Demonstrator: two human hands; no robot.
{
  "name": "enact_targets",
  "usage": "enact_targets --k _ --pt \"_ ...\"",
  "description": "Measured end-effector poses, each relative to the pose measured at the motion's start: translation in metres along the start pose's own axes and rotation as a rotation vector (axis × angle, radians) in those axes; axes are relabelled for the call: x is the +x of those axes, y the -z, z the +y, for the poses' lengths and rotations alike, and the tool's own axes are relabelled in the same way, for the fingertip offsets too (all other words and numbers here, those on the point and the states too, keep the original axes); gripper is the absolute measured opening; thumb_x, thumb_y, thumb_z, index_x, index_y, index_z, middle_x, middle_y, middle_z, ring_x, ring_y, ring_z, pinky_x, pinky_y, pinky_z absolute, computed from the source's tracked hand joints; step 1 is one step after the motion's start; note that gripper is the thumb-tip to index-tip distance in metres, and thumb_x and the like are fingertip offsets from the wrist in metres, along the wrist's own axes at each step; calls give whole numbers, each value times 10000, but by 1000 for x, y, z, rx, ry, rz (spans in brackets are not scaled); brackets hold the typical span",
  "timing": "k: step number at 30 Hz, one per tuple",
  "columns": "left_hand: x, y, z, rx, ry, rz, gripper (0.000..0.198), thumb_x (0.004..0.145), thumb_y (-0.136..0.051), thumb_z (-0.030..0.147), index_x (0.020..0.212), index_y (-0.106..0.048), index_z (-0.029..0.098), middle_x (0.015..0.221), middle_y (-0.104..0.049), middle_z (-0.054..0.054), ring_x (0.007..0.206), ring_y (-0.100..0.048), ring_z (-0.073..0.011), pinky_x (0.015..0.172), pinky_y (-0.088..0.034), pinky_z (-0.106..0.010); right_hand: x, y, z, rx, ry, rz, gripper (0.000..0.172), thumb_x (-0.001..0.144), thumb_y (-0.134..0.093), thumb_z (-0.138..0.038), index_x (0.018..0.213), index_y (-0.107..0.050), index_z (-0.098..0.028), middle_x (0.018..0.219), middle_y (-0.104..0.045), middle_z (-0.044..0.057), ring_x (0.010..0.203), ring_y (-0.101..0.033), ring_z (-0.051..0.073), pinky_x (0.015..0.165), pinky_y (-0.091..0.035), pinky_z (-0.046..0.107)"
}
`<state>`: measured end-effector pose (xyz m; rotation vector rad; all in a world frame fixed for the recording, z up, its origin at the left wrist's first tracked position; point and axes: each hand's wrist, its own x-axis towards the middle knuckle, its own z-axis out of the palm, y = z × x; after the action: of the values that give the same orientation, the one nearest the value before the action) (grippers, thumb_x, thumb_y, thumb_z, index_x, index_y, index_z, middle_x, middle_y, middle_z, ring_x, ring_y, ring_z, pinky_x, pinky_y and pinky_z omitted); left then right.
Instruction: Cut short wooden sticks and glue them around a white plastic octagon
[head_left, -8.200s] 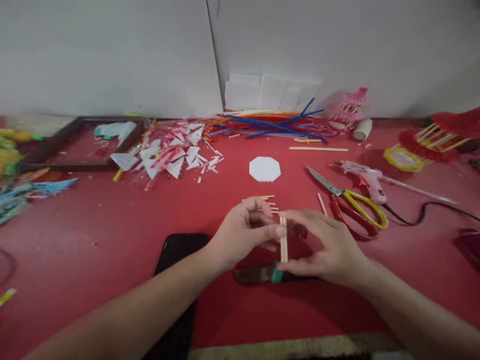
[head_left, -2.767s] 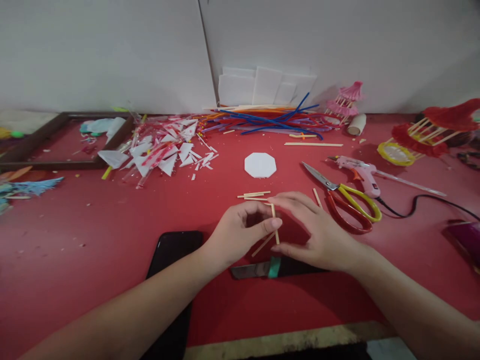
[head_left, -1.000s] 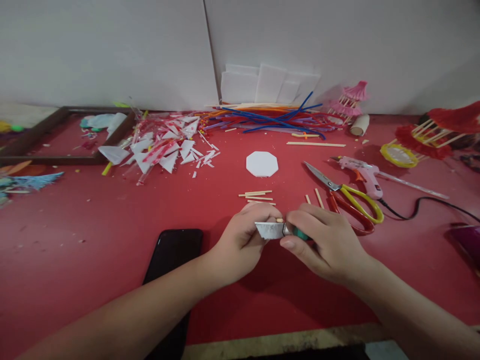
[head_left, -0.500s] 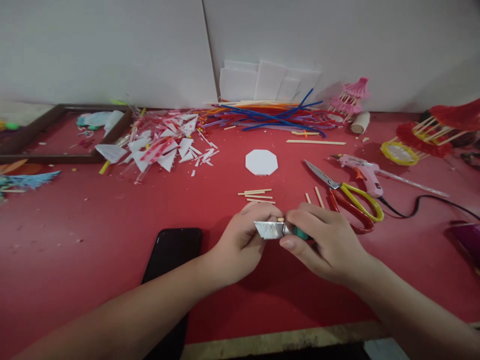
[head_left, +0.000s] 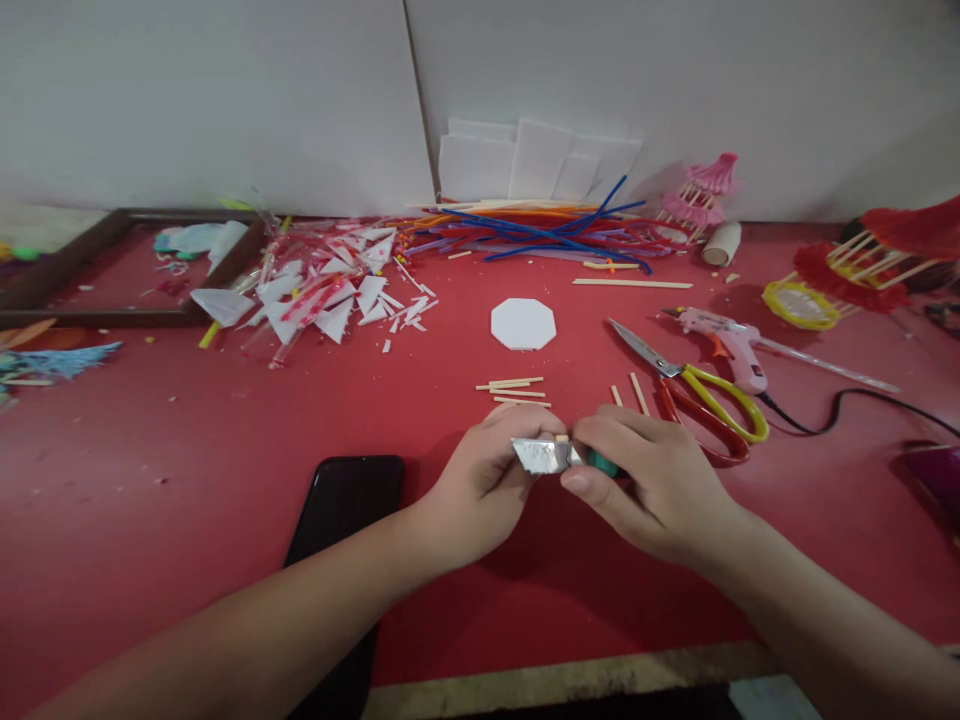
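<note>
My right hand [head_left: 652, 490] grips a knife with a teal band on its handle; its silver blade [head_left: 540, 455] points left. My left hand [head_left: 487, 480] is curled beside the blade, pinching thin wooden sticks whose ends [head_left: 560, 438] peek out just above the blade. The blade lies across those sticks. Both hands hover low over the red table [head_left: 187, 470], fingers closed. Several short cut sticks [head_left: 514, 390] lie just beyond my hands.
A black phone [head_left: 337, 510] lies left of my left forearm. Beyond are a white octagon [head_left: 523, 324], yellow-and-red scissors [head_left: 697, 395], a pink glue gun [head_left: 731, 345] with its cable, coloured straws [head_left: 540, 235], paper scraps [head_left: 322, 290] and a wooden frame [head_left: 90, 290].
Since 2.8 s ago my right hand picked the knife up off the table and set its blade across the sticks. Over the last second both hands have stayed nearly still.
</note>
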<state>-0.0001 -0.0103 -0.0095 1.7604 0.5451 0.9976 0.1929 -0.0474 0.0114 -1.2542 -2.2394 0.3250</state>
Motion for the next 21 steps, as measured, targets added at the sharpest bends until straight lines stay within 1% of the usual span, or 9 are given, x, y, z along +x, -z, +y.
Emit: enact_targets --k 5,12,17,21 --pt "-1 -1 -1 -5 8 12 208 895 -485 11 849 -548 203 812 -597 2 812 -551 -137 823 -432 -299 0 0 0 7 -14 -6 409 1010 -420 -529 818 -539 -188 691 -517 -22 590 -437 104 550 -294 247" --pt "-2 -1 -1 -12 49 30 157 907 -511 54 871 -549 202 833 -600 -16 830 -546 -152 822 -441 -310 0 0 0 11 -4 3 413 1013 -417 -524 824 -555 -184 691 -525 -22 581 -443 98 548 -299 241" --pt "-2 -1 -1 -16 37 24 181 898 -500 36 849 -545 204 805 -585 0 803 -534 -140 798 -430 -294 0 -1 0 -1 -7 4 414 1014 -414 -522 825 -558 -183 688 -524 -22 576 -439 98 543 -295 246" --pt "-1 -1 -2 -12 27 27 175 906 -500 47 850 -548 206 811 -595 0 809 -541 -142 813 -430 -299 0 -2 1 -30 8 14 401 1012 -418 -519 835 -558 -188 697 -527 -18 595 -439 108 550 -301 250"
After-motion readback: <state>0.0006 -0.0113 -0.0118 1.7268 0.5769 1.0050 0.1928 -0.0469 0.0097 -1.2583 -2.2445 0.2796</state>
